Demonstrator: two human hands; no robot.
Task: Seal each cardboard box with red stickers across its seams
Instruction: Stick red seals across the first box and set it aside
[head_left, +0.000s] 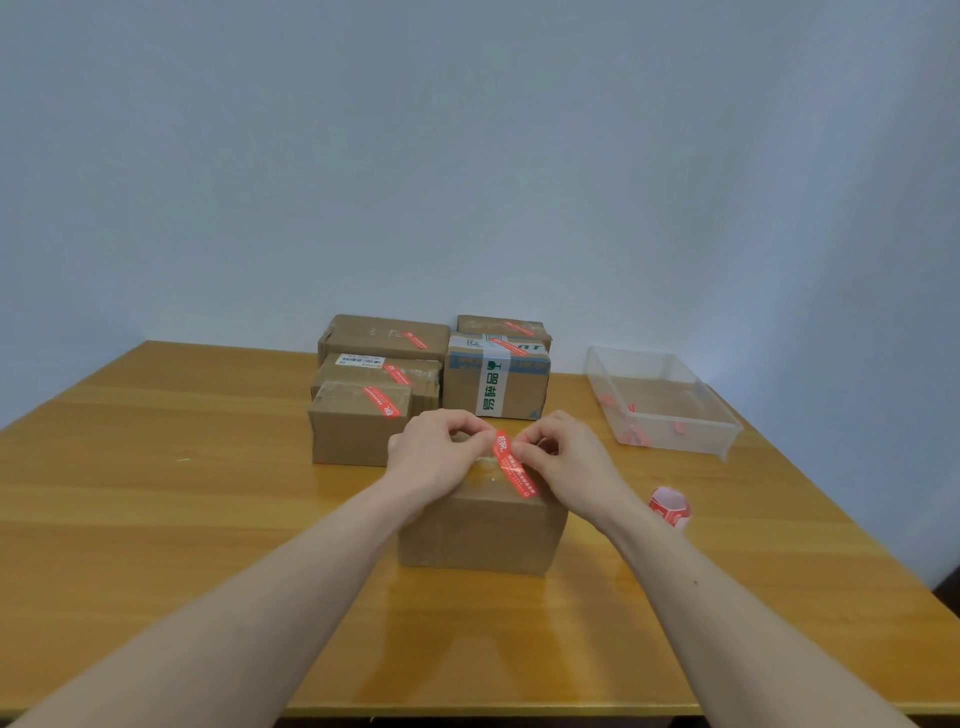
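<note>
Fingers of the left hand (434, 451) and the right hand (563, 457) curl in and pinch the far end of a red sticker (514, 464), whose near end lies on the top of a plain cardboard box (480, 530). That box sits mid-table, well back from the near edge of the wooden table (182, 519), with bare wood open on both sides of the forearms. Behind it, toward the far edge, stand five stickered boxes (382, 384) packed close together; one box (496, 382) carries a white band with green Chinese characters that seem to read 易碎品, and another box (376, 370) has a white barcode label too small to read. A roll of stickers (670, 506) rests just right of the right wrist. A clear plastic bin (662, 400) near the far right corner holds red scraps.
</note>
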